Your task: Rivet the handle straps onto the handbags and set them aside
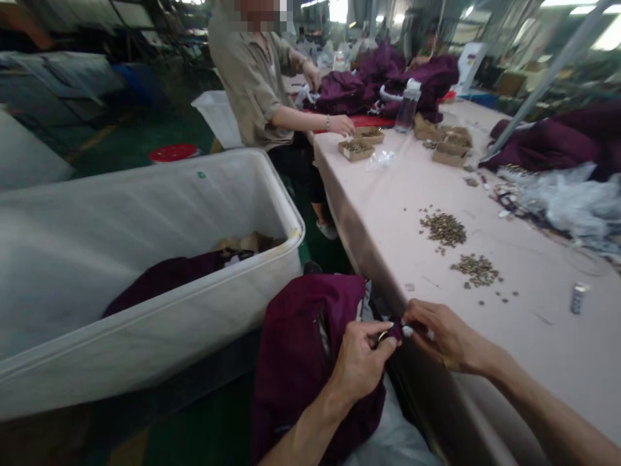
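A purple fabric bag (301, 330) with a zipper on its front lies over my lap, beside the table's edge. My left hand (361, 356) is closed, its thumb and forefinger pinching a small purple fabric strap (395, 331) at the bag's right side. A small brass-coloured ring or edge shows by those fingers. Right at the strap's end, my right hand (444, 333) has its fingertips drawn together; what they pinch is too small to make out. Two piles of small brass-coloured metal pieces, a farther pile (444, 229) and a nearer pile (478, 270), lie on the table just beyond my right hand.
A large white bin (233, 285) holding purple fabric stands at left. Across the table (388, 213) corner, a co-worker (257, 84) reaches toward small cardboard boxes (356, 150). A clear bottle (407, 107), purple bags and plastic wrap (572, 200) lie farther back; a small cylinder (577, 298) is at right.
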The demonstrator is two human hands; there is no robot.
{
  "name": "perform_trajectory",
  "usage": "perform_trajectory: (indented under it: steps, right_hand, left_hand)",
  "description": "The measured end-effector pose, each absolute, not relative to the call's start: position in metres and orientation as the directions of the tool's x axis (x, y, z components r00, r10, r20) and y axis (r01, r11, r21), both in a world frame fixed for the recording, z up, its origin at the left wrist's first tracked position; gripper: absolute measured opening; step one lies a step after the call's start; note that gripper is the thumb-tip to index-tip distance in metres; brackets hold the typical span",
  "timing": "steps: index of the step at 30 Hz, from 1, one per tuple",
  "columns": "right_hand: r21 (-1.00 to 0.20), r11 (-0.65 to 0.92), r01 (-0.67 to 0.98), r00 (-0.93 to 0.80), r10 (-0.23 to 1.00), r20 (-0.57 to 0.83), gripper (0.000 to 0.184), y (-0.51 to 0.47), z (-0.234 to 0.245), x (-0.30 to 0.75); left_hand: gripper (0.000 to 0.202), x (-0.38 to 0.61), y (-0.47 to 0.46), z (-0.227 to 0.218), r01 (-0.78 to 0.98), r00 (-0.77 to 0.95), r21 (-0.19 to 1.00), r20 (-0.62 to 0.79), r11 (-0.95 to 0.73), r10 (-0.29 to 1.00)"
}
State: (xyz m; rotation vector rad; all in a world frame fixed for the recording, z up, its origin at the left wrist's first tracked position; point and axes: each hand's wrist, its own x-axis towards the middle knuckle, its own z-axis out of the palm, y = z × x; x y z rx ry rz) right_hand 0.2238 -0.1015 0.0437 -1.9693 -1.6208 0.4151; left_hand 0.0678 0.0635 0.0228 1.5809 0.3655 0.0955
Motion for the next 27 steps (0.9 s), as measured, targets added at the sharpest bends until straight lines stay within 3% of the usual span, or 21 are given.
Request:
perform_trajectory:
  steps: [8, 12, 20, 27]
  right_hand:
    - [-0.543, -0.081, 0.836, 0.213, 0.959, 0.184, 0.025, -0.089, 0.037, 0.234]
    - [-0.58, -0.069, 0.812, 0.216, 0.958, 0.189, 0.026, -0.093, 0.041, 0.227]
    - [-0.791, -0.186, 0.583, 0.326, 0.945, 0.017, 0.009, -0.121, 0.038, 0.223]
    - [-0.768, -0.177, 0.615, 0.298, 0.955, 0.018, 0.012, -0.121, 0.046, 0.221]
  left_hand:
    - [0.035, 0.079, 0.08, 0.01, 0.163, 0.934, 0.986, -0.139, -0.046, 0.329]
    - [0.033, 0.077, 0.077, 0.012, 0.137, 0.941, 0.99, -0.121, -0.029, 0.315]
    - [0.027, 0.068, 0.058, 0.015, 0.147, 0.95, 0.983, -0.171, 0.107, 0.262]
    - [0.031, 0.065, 0.056, 0.017, 0.143, 0.956, 0.985, -0.163, 0.101, 0.245]
